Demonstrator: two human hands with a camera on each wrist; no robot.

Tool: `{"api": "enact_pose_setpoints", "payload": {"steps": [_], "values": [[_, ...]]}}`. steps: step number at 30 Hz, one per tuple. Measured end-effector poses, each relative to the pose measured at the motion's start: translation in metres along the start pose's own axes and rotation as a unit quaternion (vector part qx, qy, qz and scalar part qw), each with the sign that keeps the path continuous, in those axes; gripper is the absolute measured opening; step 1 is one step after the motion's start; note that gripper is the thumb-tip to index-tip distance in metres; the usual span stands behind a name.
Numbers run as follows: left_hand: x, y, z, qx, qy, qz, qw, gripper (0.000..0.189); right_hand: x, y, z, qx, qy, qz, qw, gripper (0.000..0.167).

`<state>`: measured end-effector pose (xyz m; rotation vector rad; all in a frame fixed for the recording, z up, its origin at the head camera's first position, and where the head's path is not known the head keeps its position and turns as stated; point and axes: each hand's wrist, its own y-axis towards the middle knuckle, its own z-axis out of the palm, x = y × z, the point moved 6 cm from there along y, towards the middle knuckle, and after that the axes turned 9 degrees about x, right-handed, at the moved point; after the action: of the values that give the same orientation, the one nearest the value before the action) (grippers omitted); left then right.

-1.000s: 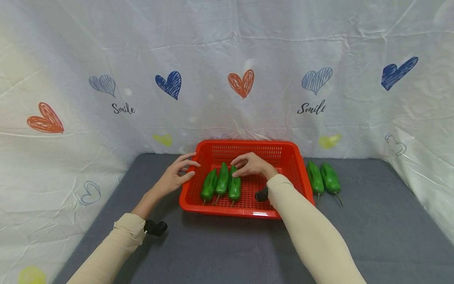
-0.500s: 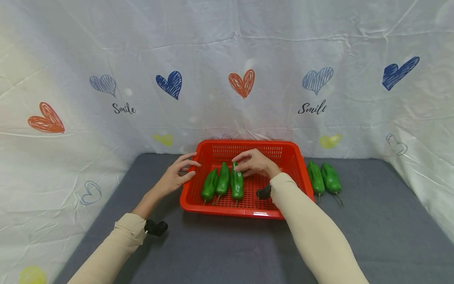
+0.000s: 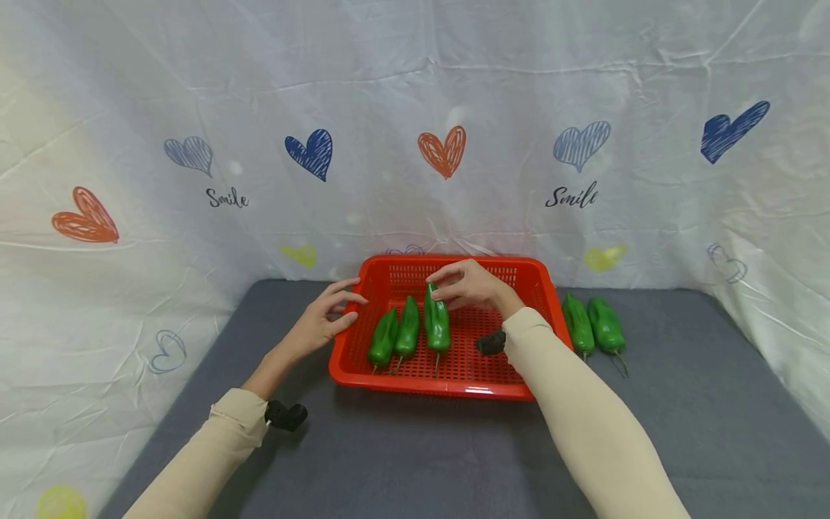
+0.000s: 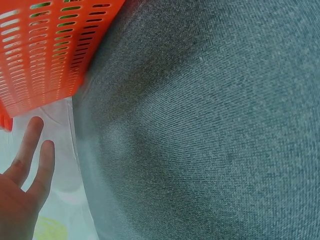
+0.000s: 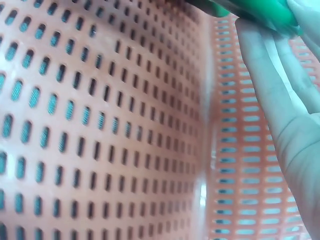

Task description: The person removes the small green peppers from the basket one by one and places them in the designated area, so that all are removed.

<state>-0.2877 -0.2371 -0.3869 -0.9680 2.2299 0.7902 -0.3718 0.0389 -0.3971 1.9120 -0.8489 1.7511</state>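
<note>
My right hand (image 3: 476, 286) pinches a green pepper (image 3: 437, 324) near its tapered upper end, its stem hanging toward the front of the red basket (image 3: 447, 390). In the right wrist view, the held green pepper (image 5: 265, 14) lies against the fingers at the top edge. Left of it, two more green peppers, one outer (image 3: 383, 337) and one inner (image 3: 407, 328), lie side by side on the basket floor. My left hand (image 3: 318, 321) is at the basket's left rim, fingers spread and extended. Two of its fingers (image 4: 44, 167) show beside the basket wall in the left wrist view.
Outside the basket on the right lie two more green peppers, one nearer (image 3: 578, 323) and one farther right (image 3: 606, 326). A grey cloth (image 3: 415, 454) covers the table. Behind it hangs a white curtain (image 3: 389, 94) printed with hearts.
My right hand has moved up and to the right, carrying the pinched pepper away from the two beside it. The left hand has stayed at the rim.
</note>
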Motion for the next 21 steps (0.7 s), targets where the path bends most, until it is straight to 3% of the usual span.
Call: {"api": "enact_pose_setpoints", "payload": {"steps": [21], "values": [[0.001,0.001,0.000,0.005,0.000,0.000,1.0000,0.025,0.037,-0.026,-0.025,-0.024,-0.035,-0.014,0.9990,0.046]]}}
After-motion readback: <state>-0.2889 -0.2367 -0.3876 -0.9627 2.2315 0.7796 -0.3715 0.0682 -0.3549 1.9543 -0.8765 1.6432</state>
